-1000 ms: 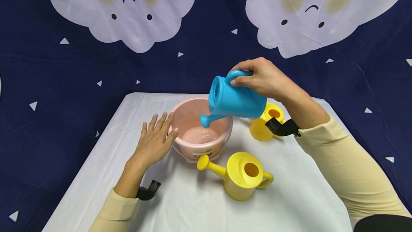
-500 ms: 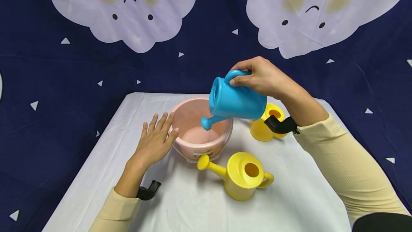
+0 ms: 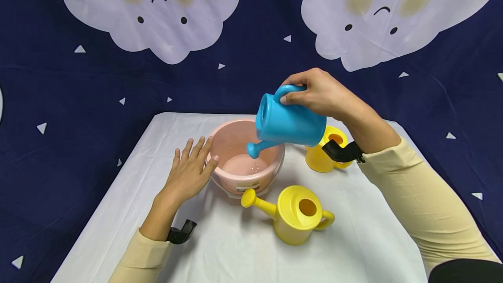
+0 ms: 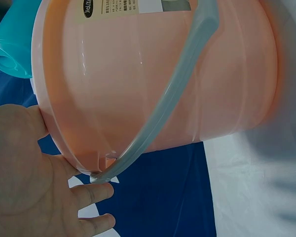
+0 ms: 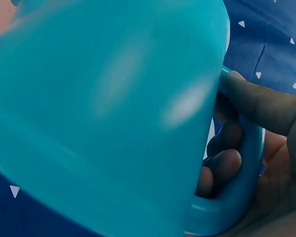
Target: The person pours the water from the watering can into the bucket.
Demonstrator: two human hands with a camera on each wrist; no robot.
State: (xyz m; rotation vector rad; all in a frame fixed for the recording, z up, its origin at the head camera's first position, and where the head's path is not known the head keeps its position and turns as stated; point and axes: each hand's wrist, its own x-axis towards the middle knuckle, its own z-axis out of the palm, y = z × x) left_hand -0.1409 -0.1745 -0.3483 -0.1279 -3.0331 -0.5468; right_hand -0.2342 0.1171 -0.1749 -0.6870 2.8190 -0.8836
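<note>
Right hand has its grip wrapped round the handle of the blue toy watering can; right wrist view shows fingers curled through the loop, thumb along the top. Can is up in the air, tipped, spout end lower, its rose over the inside of the pink bucket, right of the bucket's middle. Shallow liquid in the bucket bottom, small bubbles under the rose; any stream too faint to tell. Left hand at the bucket's left rim, fingers straight and spread, grip released, hand touching the rim but not clasping it. Bucket stands upright, printed label on the near wall, grey bail hanging down its side. Yellow watering can upright in front, right of the bucket, spout toward it, loop handle away from it; contact with the bucket unclear. Second yellow watering can farther back, right of the bucket, partly hidden by the blue can and the right wrist's black mount. All on a bench with white cloth. Behind: navy backdrop, upside-down cloud faces, white triangles. Pale yellow sleeves on both arms.
</note>
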